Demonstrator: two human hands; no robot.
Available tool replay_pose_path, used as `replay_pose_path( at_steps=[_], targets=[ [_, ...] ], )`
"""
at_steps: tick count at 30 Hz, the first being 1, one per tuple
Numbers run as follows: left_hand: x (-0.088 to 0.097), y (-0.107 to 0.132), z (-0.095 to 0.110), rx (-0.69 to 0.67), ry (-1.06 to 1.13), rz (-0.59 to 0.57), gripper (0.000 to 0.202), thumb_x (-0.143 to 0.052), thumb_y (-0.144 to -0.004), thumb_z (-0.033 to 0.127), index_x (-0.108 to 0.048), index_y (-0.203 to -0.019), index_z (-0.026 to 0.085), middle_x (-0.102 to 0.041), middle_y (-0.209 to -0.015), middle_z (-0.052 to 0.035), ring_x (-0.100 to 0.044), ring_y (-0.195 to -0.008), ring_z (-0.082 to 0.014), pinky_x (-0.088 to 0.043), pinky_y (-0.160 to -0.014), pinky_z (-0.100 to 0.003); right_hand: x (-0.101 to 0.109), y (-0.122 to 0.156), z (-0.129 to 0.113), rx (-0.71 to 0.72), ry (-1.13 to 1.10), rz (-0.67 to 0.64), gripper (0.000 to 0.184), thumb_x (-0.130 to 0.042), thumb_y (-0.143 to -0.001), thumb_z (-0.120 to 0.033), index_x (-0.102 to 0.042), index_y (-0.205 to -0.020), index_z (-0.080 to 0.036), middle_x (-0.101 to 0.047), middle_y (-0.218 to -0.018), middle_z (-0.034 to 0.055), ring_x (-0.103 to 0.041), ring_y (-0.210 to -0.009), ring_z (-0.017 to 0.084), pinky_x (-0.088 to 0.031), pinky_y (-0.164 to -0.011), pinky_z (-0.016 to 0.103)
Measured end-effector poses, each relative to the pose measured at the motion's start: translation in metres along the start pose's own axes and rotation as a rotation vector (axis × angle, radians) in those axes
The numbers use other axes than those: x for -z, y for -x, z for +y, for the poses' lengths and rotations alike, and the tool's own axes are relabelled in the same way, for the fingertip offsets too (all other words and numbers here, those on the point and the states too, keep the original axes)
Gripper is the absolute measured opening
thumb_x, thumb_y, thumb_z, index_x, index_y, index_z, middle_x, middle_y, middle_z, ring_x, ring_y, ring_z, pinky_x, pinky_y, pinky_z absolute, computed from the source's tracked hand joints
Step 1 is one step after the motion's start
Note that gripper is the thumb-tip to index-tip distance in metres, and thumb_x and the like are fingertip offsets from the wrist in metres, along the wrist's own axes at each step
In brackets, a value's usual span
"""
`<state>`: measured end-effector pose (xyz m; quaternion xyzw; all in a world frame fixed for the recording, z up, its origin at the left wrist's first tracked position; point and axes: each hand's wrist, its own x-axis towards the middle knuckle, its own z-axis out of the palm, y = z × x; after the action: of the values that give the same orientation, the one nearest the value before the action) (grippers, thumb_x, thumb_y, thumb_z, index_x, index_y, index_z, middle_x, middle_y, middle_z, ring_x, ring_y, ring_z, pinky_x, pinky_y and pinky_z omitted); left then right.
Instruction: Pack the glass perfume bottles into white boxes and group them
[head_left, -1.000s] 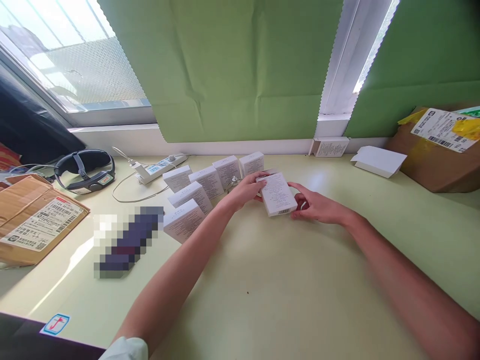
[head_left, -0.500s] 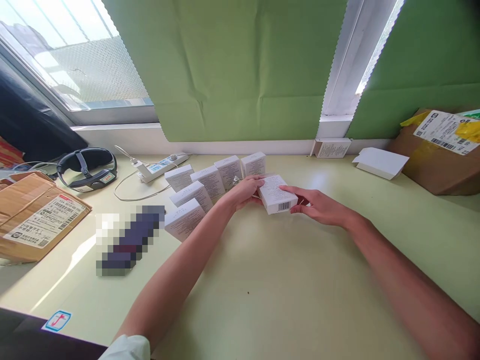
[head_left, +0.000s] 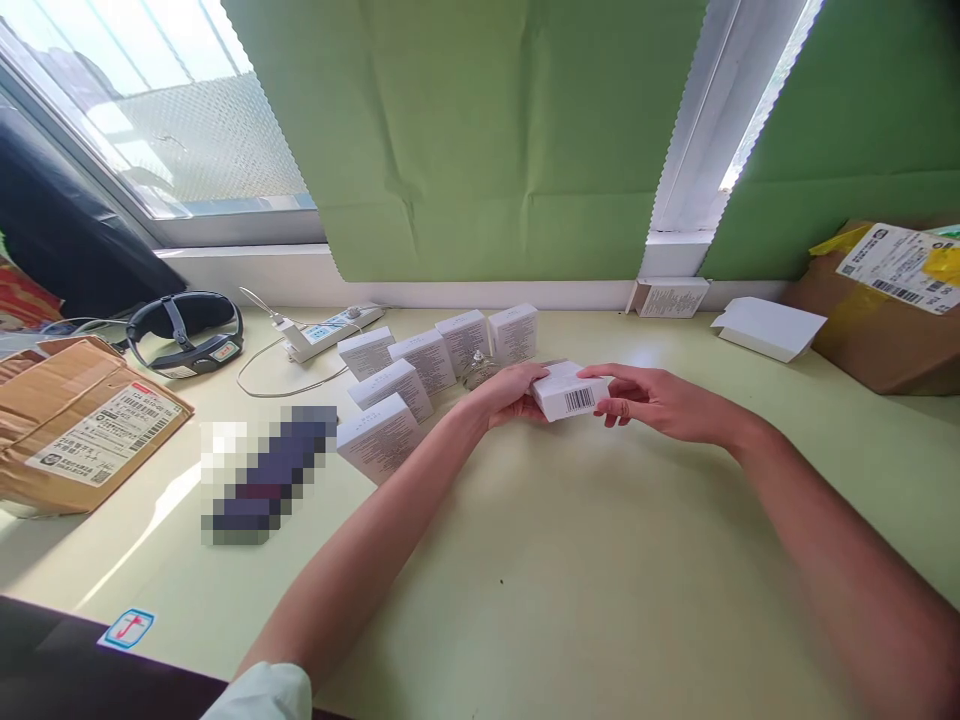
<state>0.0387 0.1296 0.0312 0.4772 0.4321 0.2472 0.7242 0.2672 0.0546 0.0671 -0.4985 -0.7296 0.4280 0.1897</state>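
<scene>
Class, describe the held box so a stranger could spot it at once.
Find the green blind, then the table below it. There, the box is between the left hand and right hand. Unlike the white boxes standing to its left, it shows a barcode.

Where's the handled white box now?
In the head view, the handled box is right of centre, between the left hand and right hand; six standing boxes are to its left.

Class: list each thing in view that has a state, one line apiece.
White printed cardboard box: held in left hand, right hand touching it.
Six white printed cardboard boxes: standing upright.
White rectangular power strip: white adapter plugged in.
Central green window blind: lowered, creased.
White cardboard piece: folded.
</scene>
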Motion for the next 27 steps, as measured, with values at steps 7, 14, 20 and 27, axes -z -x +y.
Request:
replay_pose_path(
  at_steps=[7, 14, 20, 27],
  targets=[
    [0.0, -0.004, -0.005, 0.023, 0.005, 0.005, 0.024, -0.053, -0.089, 0.024, -0.067, -0.105, 0.014, -0.067, -0.081, -0.0066, -0.058, -0.057, -0.0096, -0.05, -0.047, -0.018, 0.001, -0.004, 0.013, 0.025, -0.177, -0.034, 0.058, -0.059, -0.089, -0.053, -0.047, -0.142, -0.034, -0.069, -0.096, 0.0028, -0.063, -0.086, 0.02, -0.046, -0.086, 0.04],
    [0.003, -0.003, -0.007, 0.047, -0.098, -0.036, 0.023, -0.052, -0.087, 0.032, -0.065, -0.101, 0.018, -0.067, -0.075, -0.0039, -0.055, -0.043, -0.0099, -0.05, -0.044, -0.023, -0.002, -0.007, 0.013, 0.095, -0.012, 0.079, 0.052, -0.046, -0.094, -0.057, -0.049, -0.139, -0.032, -0.067, -0.085, 0.0021, -0.059, -0.079, 0.02, -0.046, -0.078, 0.037],
    [-0.003, 0.003, -0.005, 0.015, -0.19, -0.144, 0.04, -0.047, -0.087, 0.049, -0.064, -0.109, 0.02, -0.073, -0.093, -0.0099, -0.062, -0.055, -0.0139, -0.058, -0.058, -0.031, -0.001, -0.005, 0.006, 0.116, 0.037, 0.129, 0.046, -0.041, -0.096, -0.057, -0.054, -0.131, -0.03, -0.064, -0.082, 0.0011, -0.056, -0.074, 0.018, -0.046, -0.073, 0.033],
    [-0.004, 0.005, -0.004, 0.003, -0.271, -0.161, 0.046, -0.046, -0.087, 0.056, -0.066, -0.105, 0.019, -0.071, -0.089, -0.009, -0.059, -0.055, -0.0133, -0.052, -0.049, -0.025, 0.003, 0.002, -0.007, 0.079, 0.222, 0.158, 0.041, -0.037, -0.097, -0.058, -0.061, -0.114, -0.03, -0.067, -0.086, 0.0013, -0.058, -0.073, 0.018, -0.047, -0.07, 0.032]
  ],
)
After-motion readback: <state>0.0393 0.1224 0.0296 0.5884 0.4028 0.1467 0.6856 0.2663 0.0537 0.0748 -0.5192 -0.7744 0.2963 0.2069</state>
